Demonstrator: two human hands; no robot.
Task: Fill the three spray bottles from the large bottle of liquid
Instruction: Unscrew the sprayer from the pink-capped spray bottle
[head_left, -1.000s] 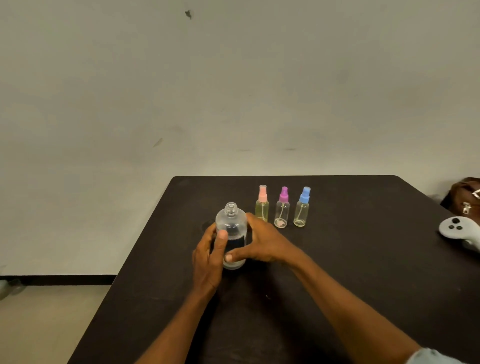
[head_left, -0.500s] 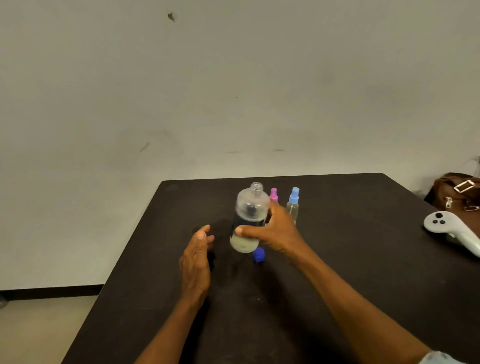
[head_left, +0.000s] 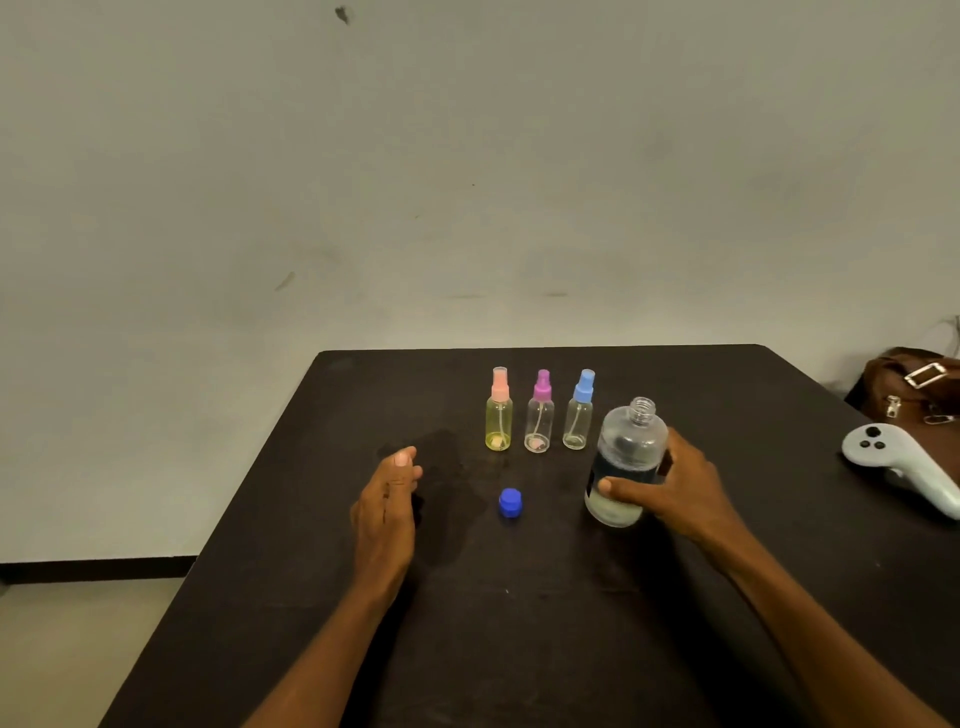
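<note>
Three small spray bottles stand in a row on the black table (head_left: 519, 649): a pink-capped one (head_left: 499, 413) with yellowish liquid, a purple-capped one (head_left: 539, 415) and a blue-capped one (head_left: 579, 413), both nearly empty. My right hand (head_left: 680, 488) grips the large clear bottle (head_left: 626, 460), uncapped and partly filled, standing right of the row. Its blue cap (head_left: 510, 503) lies on the table in front of the row. My left hand (head_left: 387, 512) hovers with relaxed fingers at the left, holding nothing.
A white handheld controller (head_left: 904, 465) lies near the table's right edge, with a brown bag (head_left: 914, 389) behind it. A faint wet patch (head_left: 452, 467) marks the table left of the cap. The table's left edge drops to the floor.
My right hand has carried the large bottle from the middle to the right of the spray bottles. My left hand let go of it and drew back left. The blue cap is now uncovered.
</note>
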